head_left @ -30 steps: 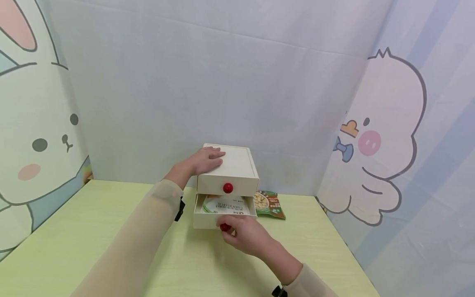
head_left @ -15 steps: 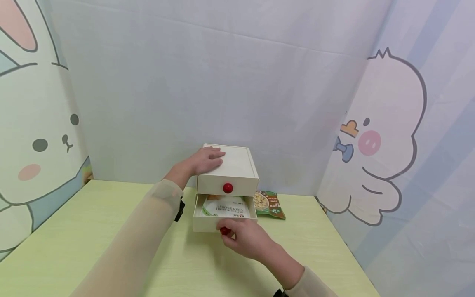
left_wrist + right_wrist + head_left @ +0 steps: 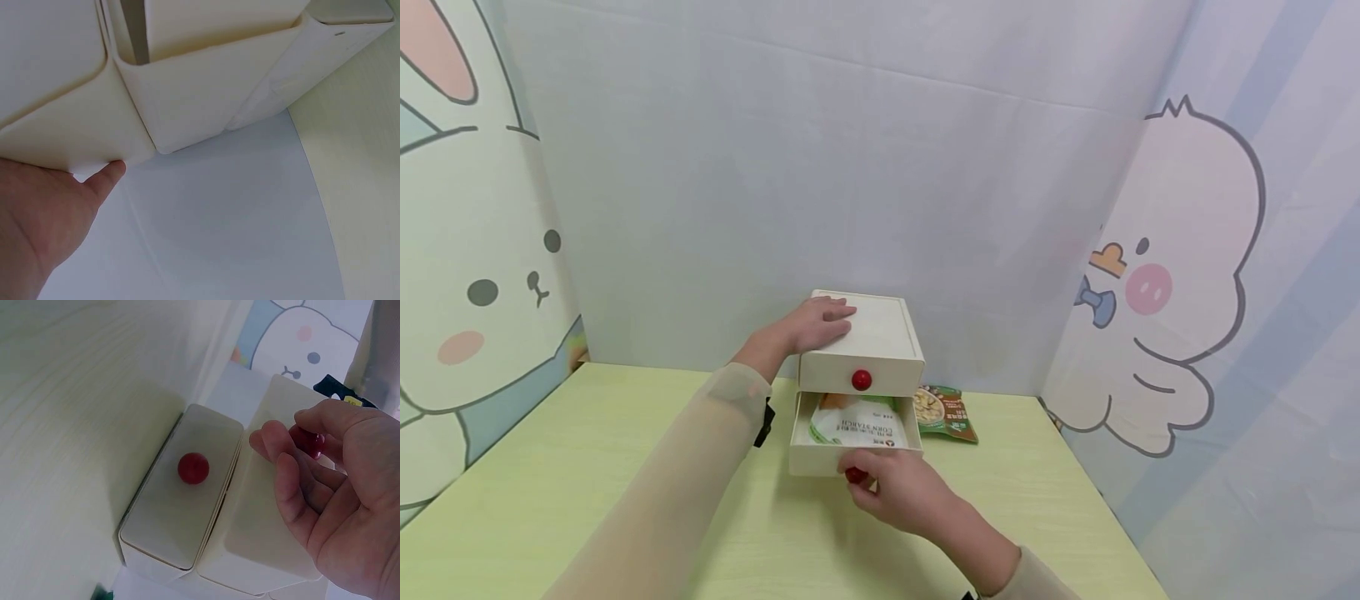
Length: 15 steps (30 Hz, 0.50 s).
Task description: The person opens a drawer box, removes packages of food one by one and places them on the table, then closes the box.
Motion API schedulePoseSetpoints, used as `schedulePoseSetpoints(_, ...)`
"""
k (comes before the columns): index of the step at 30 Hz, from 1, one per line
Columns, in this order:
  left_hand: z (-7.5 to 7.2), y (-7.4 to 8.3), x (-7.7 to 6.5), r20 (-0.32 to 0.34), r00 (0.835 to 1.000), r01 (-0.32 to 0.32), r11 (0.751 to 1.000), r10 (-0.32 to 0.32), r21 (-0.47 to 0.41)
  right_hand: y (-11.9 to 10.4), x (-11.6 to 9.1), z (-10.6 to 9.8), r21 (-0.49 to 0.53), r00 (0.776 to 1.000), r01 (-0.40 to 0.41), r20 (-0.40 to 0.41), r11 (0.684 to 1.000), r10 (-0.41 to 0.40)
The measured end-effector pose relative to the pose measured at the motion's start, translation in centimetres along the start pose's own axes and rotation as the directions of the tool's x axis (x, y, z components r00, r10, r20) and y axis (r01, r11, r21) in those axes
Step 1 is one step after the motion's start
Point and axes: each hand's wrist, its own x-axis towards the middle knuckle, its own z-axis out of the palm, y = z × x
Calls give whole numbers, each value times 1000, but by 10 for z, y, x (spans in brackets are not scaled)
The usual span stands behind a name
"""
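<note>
A white drawer cabinet (image 3: 880, 325) stands on the table, and my left hand (image 3: 817, 325) rests flat on its top at the left side. In the left wrist view the thumb of the left hand (image 3: 53, 212) lies along the cabinet's edge. My right hand (image 3: 901, 492) pinches the red knob (image 3: 855, 475) of the pulled-out middle drawer (image 3: 816, 459). Inside that drawer lies a white bag marked corn starch (image 3: 865, 423). Above it, the top drawer (image 3: 827, 373) is closed. The right wrist view shows the closed bottom drawer (image 3: 169, 519) with its own red knob (image 3: 194, 468).
A brown and green food packet (image 3: 951, 414) lies on the light green table (image 3: 647, 450), right beside the cabinet. A pale curtain (image 3: 737, 183) hangs close behind, with cartoon-printed cloth at both sides.
The middle drawer has slid farther out towards me, with my right hand on its knob, and more of the corn starch bag shows. My left hand stays in place on the cabinet top.
</note>
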Motion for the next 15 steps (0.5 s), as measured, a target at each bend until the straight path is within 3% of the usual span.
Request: schedulePoseSetpoints(15, 2, -3, 2, -13, 1000, -17, 1000, 17, 3, -8, -9, -2, -14, 1000, 14, 14, 1000, -13)
